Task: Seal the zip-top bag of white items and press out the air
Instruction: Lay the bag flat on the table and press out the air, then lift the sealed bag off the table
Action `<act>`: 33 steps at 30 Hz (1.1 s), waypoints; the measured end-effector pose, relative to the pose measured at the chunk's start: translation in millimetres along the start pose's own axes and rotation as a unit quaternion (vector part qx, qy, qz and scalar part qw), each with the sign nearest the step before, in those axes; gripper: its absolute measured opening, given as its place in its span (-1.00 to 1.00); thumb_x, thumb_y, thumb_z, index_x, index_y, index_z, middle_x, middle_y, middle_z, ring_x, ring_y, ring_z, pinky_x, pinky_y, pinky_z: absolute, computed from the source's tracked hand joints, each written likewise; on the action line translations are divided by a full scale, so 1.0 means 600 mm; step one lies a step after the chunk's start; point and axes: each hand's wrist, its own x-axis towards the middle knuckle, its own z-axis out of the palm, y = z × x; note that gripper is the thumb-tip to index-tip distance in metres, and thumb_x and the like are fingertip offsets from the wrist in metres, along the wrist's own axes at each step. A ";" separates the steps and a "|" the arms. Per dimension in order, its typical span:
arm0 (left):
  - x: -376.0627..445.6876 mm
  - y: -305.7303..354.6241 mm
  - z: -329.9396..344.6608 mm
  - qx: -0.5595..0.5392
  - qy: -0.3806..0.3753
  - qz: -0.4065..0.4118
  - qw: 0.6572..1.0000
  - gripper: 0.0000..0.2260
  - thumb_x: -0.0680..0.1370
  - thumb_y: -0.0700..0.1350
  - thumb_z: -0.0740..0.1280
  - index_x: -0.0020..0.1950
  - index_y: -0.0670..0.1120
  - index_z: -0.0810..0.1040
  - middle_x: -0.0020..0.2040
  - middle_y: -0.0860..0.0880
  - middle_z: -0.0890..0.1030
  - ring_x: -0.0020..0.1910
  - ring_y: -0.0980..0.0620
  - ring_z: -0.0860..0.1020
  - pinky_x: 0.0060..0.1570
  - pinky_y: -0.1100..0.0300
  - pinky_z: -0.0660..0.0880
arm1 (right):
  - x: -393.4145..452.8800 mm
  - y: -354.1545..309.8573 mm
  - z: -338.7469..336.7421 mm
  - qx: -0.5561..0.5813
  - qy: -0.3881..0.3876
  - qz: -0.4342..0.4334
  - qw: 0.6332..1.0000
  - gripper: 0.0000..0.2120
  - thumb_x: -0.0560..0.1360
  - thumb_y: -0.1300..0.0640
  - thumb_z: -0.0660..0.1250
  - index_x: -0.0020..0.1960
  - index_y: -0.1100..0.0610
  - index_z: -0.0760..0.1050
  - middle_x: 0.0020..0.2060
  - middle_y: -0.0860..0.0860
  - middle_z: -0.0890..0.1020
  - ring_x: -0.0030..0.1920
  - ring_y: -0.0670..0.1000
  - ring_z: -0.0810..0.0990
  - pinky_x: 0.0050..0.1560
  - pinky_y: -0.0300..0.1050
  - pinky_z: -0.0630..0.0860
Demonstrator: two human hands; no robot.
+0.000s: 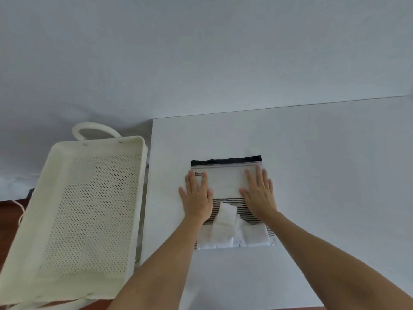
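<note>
While both forearms came up from the bottom edge of the frame, the nearest thing on the white surface (312, 175) was the bottom end of the zip-top bag (225, 182), lower center of the frame, lying flat. The white items (225, 222) were bunched in that near end, one folded piece poking up over the black stripes printed across the bag's middle.

Just past that, the hands were both flat on the bag, palms down, fingers spread. Left hand (197, 198) sat on the bag's left edge, with its outer fingers hanging off onto the surface. Right hand (259, 193) was on the right side, fingertips nearly at the zip line. Clear, empty-looking plastic between them.

Further up was the black strip (225, 161) along the bag's top. Couldn't tell if the zip was fully shut, tbh.

Over at the left of the frame, beside the surface, sat a cream perforated basket (67, 171) with a loop handle at its far end.
</note>
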 end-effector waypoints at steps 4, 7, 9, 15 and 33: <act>-0.055 0.005 -0.018 -0.056 0.094 -0.071 0.991 -0.55 0.61 -0.16 0.19 0.50 0.06 0.26 0.51 -0.18 0.20 0.43 -0.15 0.31 0.27 -0.01 0.48 | -0.046 0.031 -0.027 0.082 0.082 0.105 0.988 -0.45 0.58 0.11 0.21 0.52 0.13 0.15 0.43 0.22 0.31 0.36 0.26 0.35 0.29 0.16 0.39; -0.089 0.005 -0.016 -0.148 0.089 -0.086 0.981 -0.57 0.58 -0.30 0.21 0.41 0.02 0.42 0.29 -0.12 0.35 0.11 -0.05 0.51 0.04 0.18 0.57 | -0.062 0.039 -0.033 0.139 0.051 0.121 0.982 -0.52 0.56 0.18 0.22 0.46 0.16 0.23 0.25 0.20 0.49 0.22 0.22 0.47 0.10 0.09 0.49; -0.100 0.005 -0.015 -0.186 0.073 -0.080 0.977 -0.62 0.57 -0.33 0.20 0.33 -0.04 0.51 0.23 -0.13 0.39 -0.02 -0.04 0.56 0.01 0.29 0.53 | -0.064 0.036 -0.034 0.161 0.048 0.161 0.972 -0.67 0.56 0.19 0.22 0.32 0.19 0.40 0.11 0.18 0.60 0.11 0.20 0.55 -0.01 0.05 0.53; -0.109 -0.009 -0.031 -0.242 0.066 -0.071 0.966 -0.74 0.53 -0.35 0.32 0.18 -0.14 0.58 0.14 -0.13 0.58 0.13 -0.04 0.56 0.09 0.35 0.40 | -0.065 0.023 -0.041 0.159 0.024 0.178 0.971 -0.81 0.57 0.19 0.17 0.03 0.22 0.54 -0.04 0.16 0.64 0.03 0.20 0.56 0.02 0.03 0.52; -0.123 -0.254 -0.300 -0.253 0.063 -0.006 0.966 -0.46 0.51 -0.39 0.24 0.49 -0.18 0.29 0.41 -0.16 0.38 0.36 -0.09 0.39 0.35 0.15 0.33 | -0.010 -0.284 -0.097 0.213 0.103 0.003 0.972 -0.91 0.61 0.16 0.13 -0.04 0.11 0.39 -0.39 0.04 0.49 -0.41 0.05 0.47 -0.45 -0.14 0.33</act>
